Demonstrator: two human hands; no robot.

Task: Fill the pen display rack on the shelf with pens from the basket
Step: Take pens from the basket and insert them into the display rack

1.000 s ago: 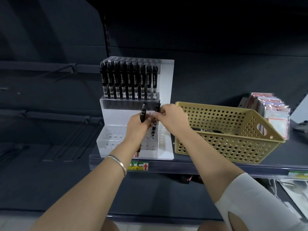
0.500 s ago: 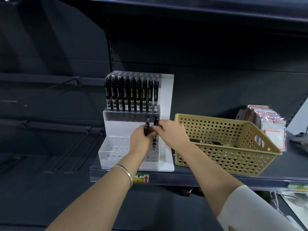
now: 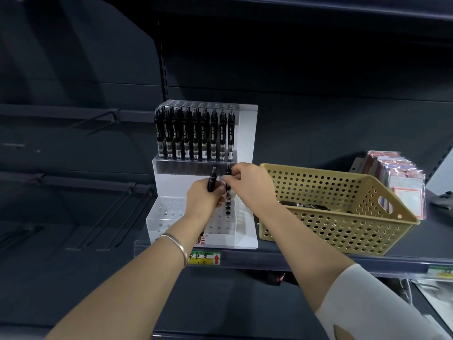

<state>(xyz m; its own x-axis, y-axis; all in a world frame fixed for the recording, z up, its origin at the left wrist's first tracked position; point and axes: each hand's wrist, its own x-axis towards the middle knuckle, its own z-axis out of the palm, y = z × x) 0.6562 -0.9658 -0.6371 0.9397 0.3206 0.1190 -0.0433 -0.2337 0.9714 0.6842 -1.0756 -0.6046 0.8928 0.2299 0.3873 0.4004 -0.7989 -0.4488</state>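
Note:
A clear two-tier pen rack (image 3: 246, 148) stands on the shelf. Its upper tier holds a row of several upright black pens (image 3: 195, 134); the lower tier (image 3: 164, 213) shows mostly empty holes. My left hand (image 3: 203, 201) grips a black pen (image 3: 211, 180) over the lower tier. Just to its right, my right hand (image 3: 247, 184) pinches another black pen (image 3: 228, 190) upright, its tip down at the lower tier's holes. A tan perforated basket (image 3: 326, 224) sits right of the rack with a few dark pens (image 3: 304, 204) lying inside.
Packaged goods (image 3: 402, 177) stand behind the basket at the right. A yellow-green price label (image 3: 204, 258) is on the shelf's front edge (image 3: 318, 262). Bare metal hooks (image 3: 107, 209) jut out on the dark panel to the left.
The view has tilted so the rack and basket sit lower in the frame. My right hand has lowered its pen toward the lower tier's holes; my left hand still holds its pen.

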